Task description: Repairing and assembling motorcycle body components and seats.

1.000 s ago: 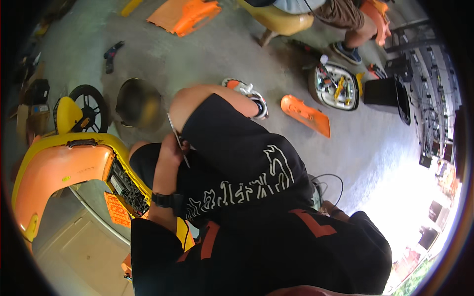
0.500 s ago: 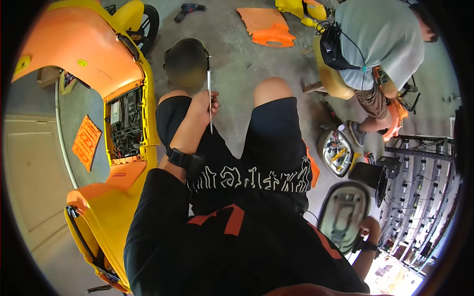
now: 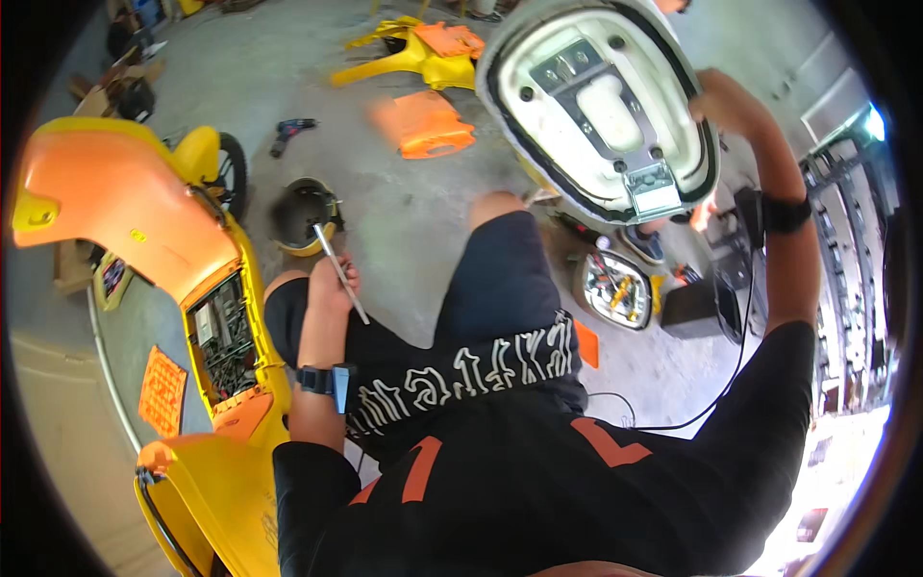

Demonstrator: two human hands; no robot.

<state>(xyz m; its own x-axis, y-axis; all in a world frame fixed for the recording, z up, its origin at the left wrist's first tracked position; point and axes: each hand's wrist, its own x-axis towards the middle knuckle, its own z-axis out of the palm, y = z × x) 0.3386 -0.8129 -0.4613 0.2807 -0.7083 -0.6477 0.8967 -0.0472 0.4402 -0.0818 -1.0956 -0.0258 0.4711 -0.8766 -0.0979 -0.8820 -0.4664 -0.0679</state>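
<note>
I sit with my left hand over my left thigh, its fingers closed round a thin silver metal rod that points up and away from me, toward a round black-and-yellow container on the floor. At upper right, my right hand grips the side of a large pale oval panel with a black rubber rim and a metal plate on its underside, holding it raised off the floor. To my left is a yellow-and-orange scooter body, its compartment of dark wiring exposed.
Orange panels, yellow bodywork and a drill lie on the floor ahead. A pale bin of tools and black boxes stand at right, beside metal racking. A co-worker is mostly hidden behind the raised panel.
My right hand has lifted the oval panel from low at my right side up and forward. My left hand still holds the rod, now tilted more. The view has shifted as my head moved.
</note>
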